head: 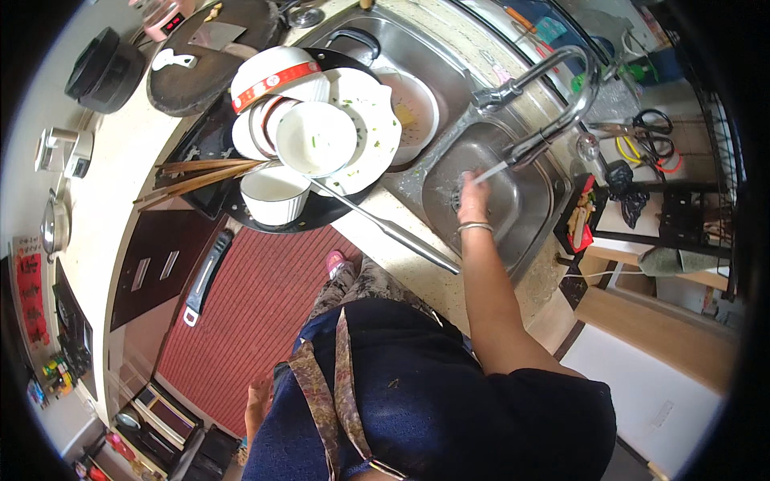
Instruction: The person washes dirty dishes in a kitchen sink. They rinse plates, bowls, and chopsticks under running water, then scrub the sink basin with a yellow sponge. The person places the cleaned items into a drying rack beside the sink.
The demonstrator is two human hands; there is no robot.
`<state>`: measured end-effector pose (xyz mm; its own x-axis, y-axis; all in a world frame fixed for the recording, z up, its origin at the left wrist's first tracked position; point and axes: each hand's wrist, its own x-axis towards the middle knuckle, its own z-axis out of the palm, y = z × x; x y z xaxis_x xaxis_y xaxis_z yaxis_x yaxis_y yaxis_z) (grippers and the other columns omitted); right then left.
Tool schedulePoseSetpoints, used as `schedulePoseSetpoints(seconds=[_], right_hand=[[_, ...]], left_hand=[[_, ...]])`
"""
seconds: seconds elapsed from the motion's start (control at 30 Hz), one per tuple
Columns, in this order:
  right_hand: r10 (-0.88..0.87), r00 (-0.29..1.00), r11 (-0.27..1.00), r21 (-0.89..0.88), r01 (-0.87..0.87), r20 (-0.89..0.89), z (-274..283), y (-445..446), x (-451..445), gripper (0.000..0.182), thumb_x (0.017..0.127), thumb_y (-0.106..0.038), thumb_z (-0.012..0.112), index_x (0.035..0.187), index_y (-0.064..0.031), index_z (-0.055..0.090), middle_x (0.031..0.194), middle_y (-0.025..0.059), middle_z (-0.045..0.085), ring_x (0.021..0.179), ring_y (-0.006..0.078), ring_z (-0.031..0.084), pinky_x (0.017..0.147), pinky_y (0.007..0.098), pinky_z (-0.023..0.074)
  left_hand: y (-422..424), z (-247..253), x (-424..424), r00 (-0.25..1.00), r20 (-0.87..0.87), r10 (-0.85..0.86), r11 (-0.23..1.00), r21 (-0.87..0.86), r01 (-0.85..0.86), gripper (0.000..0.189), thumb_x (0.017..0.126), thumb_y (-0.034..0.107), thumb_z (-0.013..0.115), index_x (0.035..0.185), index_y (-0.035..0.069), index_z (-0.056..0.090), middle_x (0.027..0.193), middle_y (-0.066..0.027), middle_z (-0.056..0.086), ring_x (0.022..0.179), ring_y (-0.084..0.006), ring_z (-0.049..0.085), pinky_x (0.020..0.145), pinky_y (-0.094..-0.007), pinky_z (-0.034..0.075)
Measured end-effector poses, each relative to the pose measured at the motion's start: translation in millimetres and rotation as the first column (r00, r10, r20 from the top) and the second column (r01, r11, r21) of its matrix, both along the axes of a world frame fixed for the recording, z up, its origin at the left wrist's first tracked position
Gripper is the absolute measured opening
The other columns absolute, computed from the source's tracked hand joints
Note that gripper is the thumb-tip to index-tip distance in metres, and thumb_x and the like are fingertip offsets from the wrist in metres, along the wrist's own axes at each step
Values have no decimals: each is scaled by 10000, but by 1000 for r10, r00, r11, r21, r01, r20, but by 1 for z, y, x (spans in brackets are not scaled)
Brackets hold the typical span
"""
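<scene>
My right hand [474, 195], with a bangle on its wrist, is down in the smaller basin of the steel sink [517, 198], near the drain. Water runs onto it from the chrome faucet [586, 90]. The fingers are partly hidden, and I make out no object in them. Low at the left, bare skin [257, 397] shows beside the dark blue apron, perhaps my left arm or hand; its fingers are unclear. A black wok [301, 222] left of the sink holds stacked white bowls [316, 138], a scalloped plate [373, 120] with green scraps, wooden chopsticks [198, 177] and a long-handled metal utensil [409, 237].
The wok's long handle [207, 276] juts over the red floor mat [252, 300]. A cleaver [218, 36] lies on a round chopping board [180, 90]. In the larger basin sits a white dish [415, 102]. Scissors [649, 129] lie to the right of the sink.
</scene>
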<state>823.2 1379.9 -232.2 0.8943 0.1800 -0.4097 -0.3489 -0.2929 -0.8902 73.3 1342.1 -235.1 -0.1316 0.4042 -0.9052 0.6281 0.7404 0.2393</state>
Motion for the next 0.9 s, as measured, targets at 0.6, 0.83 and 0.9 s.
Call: schedulePoseSetpoints(seconds=[0.6,0.83,0.9], right_hand=[[667,691,629,-708,-323,278,26,12,-13,500,846,-360,573,1254,-76,517,1335,187,454,1248,344,416,1013,406,369],[749,475,650,-650,-394,461,86,92,-7,257,810,-188,595,1027,-50,588,1007,155,619,981,340,580,833,430,474],[858,355,508,-717,-478,371,48,130,1,409,775,-122,604,1165,-30,522,1084,202,579,1015,360,554,898,416,444]], left_hand=[[35,41,43,994,96,-55,998,36,52,361,869,347,613,1127,100,555,996,-59,620,925,-201,581,736,-352,482],[-3,37,25,986,168,6,993,114,-26,330,880,324,606,1092,74,562,995,-59,618,929,-212,577,744,-351,482],[-25,36,9,908,395,138,970,129,-204,322,884,317,605,1082,67,563,995,-58,618,930,-215,576,747,-350,483]])
